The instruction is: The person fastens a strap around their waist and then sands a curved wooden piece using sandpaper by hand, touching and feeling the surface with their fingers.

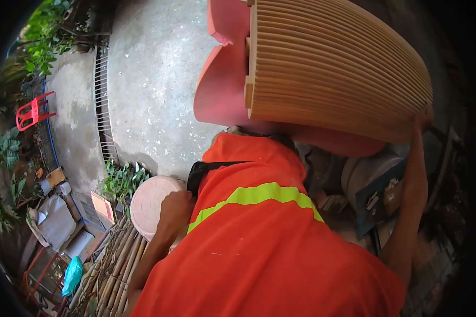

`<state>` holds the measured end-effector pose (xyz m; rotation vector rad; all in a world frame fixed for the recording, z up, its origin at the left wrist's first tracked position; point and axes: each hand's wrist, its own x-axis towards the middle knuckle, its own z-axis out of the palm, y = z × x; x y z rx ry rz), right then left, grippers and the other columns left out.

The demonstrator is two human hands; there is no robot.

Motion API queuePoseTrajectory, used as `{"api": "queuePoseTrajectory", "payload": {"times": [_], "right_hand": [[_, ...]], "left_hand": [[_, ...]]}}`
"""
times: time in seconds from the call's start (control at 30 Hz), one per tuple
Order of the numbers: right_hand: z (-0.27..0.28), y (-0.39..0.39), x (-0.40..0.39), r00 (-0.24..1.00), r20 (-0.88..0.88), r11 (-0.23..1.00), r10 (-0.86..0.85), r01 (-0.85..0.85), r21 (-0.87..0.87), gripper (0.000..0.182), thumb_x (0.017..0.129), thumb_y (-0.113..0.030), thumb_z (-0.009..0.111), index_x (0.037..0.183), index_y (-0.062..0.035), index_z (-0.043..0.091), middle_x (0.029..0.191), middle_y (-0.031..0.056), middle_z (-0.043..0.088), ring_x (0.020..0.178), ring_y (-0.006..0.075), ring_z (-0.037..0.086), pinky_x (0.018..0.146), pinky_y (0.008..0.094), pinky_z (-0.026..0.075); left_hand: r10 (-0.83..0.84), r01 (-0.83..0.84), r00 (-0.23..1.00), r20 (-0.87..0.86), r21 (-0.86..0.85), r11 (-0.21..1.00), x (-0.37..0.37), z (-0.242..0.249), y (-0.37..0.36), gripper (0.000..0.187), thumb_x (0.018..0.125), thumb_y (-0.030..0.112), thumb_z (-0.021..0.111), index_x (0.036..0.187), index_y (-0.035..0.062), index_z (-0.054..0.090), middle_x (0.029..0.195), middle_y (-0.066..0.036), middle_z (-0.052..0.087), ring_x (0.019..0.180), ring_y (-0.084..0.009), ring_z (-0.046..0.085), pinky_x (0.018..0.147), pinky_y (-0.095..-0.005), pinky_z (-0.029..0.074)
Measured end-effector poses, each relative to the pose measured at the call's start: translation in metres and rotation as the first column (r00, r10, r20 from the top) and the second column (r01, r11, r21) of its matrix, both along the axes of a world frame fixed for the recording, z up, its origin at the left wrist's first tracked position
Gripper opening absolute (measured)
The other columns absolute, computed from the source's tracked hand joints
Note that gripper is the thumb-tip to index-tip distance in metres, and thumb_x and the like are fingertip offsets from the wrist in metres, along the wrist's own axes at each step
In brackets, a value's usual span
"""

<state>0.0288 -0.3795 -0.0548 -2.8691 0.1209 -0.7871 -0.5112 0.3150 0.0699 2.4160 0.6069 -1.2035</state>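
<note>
A slatted wooden panel (pixel 328 68), ribbed along its length, fills the upper right, lying over a pink sheet (pixel 217 98) with wavy edges. My right hand (pixel 424 119) is at the panel's near right corner, its fingers partly hidden and closed around the edge. Down by my waist, my left hand (pixel 177 205) is curled against a black pouch or strap (pixel 198 174) at the side of my orange shirt (pixel 269 253). What those fingers hold, if anything, is hidden. A round pink lid (pixel 152 203) sits right beside that hand.
Concrete floor (pixel 153 68) stretches ahead, crossed by a metal drain grate (pixel 102 100). A red plastic chair (pixel 34 111) stands at the far left near plants (pixel 124 179). Bamboo poles (pixel 116 264) and a teal bag (pixel 72 276) are lower left. Dark clutter (pixel 375 203) lies under my right arm.
</note>
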Motion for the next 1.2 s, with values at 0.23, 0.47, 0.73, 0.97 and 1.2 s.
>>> {"api": "queuePoseTrajectory", "payload": {"times": [0.23,0.47,0.73,0.97,1.2], "right_hand": [[-0.034,-0.057,0.027,0.997,-0.077,0.999,0.016,-0.019,-0.037,0.044,0.105,-0.020,0.042,0.144,-0.0109,0.060,0.148,0.0121,0.059,0.138,0.0302,0.054,0.114,0.0434,0.042],[-0.028,-0.066,0.039,0.993,-0.089,0.992,0.082,-0.090,-0.085,0.043,0.105,-0.025,0.045,0.142,-0.0106,0.062,0.145,0.0108,0.062,0.135,0.0303,0.057,0.113,0.0431,0.043],[-0.007,-0.030,0.037,0.992,-0.123,0.998,0.040,-0.047,-0.050,0.044,0.107,-0.024,0.040,0.141,-0.0104,0.063,0.145,0.0109,0.062,0.134,0.0301,0.058,0.112,0.0422,0.044],[0.003,-0.010,0.021,0.988,-0.141,0.996,-0.059,0.049,-0.072,0.045,0.108,-0.021,0.035,0.141,-0.0103,0.064,0.144,0.0116,0.063,0.132,0.0299,0.059,0.112,0.0420,0.045],[-0.029,-0.079,0.065,0.991,-0.128,0.991,-0.049,0.032,-0.130,0.046,0.107,-0.019,0.034,0.140,-0.0093,0.065,0.143,0.0133,0.063,0.131,0.0307,0.060,0.111,0.0419,0.045]], "left_hand": [[-0.079,0.079,0.997,-0.007,0.004,0.997,0.061,0.035,-0.008,0.033,0.092,0.030,0.062,0.081,0.0011,0.072,0.083,-0.023,0.072,0.080,-0.0451,0.069,0.073,-0.0550,0.055],[-0.157,0.163,0.987,0.045,-0.223,0.961,0.084,0.016,0.022,0.030,0.092,0.030,0.065,0.092,0.0032,0.077,0.086,-0.021,0.074,0.078,-0.0400,0.071,0.071,-0.0503,0.056],[0.600,-0.592,0.471,0.647,-0.273,0.759,0.047,0.017,0.100,0.029,0.099,0.026,0.062,0.108,0.0016,0.075,0.077,-0.007,0.069,0.059,-0.0127,0.062,0.058,-0.0293,0.052],[0.516,-0.451,0.807,0.289,-0.263,0.853,-0.031,-0.099,0.084,0.033,0.096,0.030,0.064,0.113,0.0034,0.075,0.106,-0.018,0.076,0.096,-0.0318,0.072,0.088,-0.0401,0.055],[0.605,-0.504,0.779,0.165,-0.409,0.761,-0.026,-0.158,0.056,0.049,0.099,0.044,0.058,0.117,0.0020,0.074,0.119,-0.022,0.073,0.111,-0.0373,0.069,0.097,-0.0424,0.053]]}}
